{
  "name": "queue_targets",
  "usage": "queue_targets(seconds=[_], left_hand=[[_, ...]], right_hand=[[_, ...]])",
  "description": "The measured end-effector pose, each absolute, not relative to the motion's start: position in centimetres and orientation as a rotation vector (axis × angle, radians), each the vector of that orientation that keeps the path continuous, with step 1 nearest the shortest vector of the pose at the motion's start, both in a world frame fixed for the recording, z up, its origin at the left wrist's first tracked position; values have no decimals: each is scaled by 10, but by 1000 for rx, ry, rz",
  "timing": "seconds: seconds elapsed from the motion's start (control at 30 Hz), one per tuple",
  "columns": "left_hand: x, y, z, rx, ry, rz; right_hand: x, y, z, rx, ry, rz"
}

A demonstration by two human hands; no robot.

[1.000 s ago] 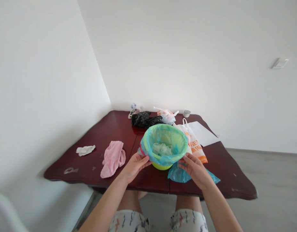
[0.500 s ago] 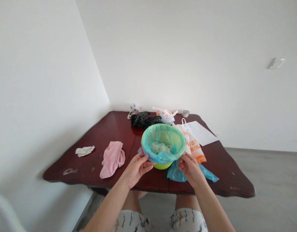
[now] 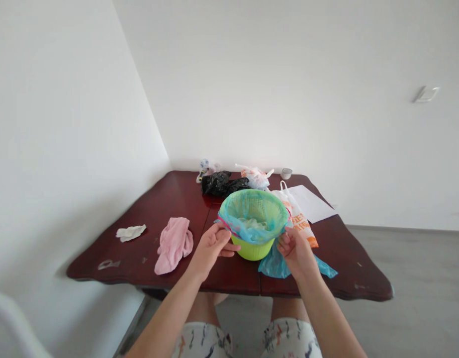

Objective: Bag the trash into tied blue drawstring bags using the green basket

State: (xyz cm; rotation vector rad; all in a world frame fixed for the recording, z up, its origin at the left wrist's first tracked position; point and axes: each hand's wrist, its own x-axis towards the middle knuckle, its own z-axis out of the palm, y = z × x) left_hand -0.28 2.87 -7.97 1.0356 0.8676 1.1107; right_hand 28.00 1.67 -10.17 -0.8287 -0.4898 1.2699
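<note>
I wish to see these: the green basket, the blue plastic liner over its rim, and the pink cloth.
Green basket (image 3: 253, 251), head view: lower front of its outer wall.
Blue plastic liner (image 3: 253, 236), head view: front fold hanging over the rim.
Pink cloth (image 3: 173, 245), head view: middle of its crumpled surface.

Light: soft, fairly bright, seemingly from my right | Shadow: grey patch on the left wall (image 3: 98, 219), darker beneath the table (image 3: 238, 278) | Blur: wall switch (image 3: 427, 94) smeared, my left hand (image 3: 212, 248) and right hand (image 3: 297, 251) slightly soft | Lens: wide-angle stretching toward the edges
</note>
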Motion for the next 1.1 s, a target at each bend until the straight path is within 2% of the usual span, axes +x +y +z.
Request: queue_targets(seconds=[0.17, 0.43, 0.57, 0.8, 1.0, 1.1], left_hand=[[5, 21, -97, 1369, 873, 1198], [18, 25, -122, 1245, 899, 1288], [19, 32, -122, 1255, 944, 1318], [22, 35, -119, 1608, 1138, 1390], [30, 31, -109, 1512, 1130, 1446], [31, 32, -103, 1508, 1105, 1435]], right_hand=[[280, 11, -111, -838, -460, 1319], [284, 3, -122, -751, -483, 1379], [289, 7, -122, -826, -557, 1348], [285, 1, -126, -886, -636, 1198], [295, 0, -130, -780, -483, 1408], [302, 4, -130, -773, -447, 1413]])
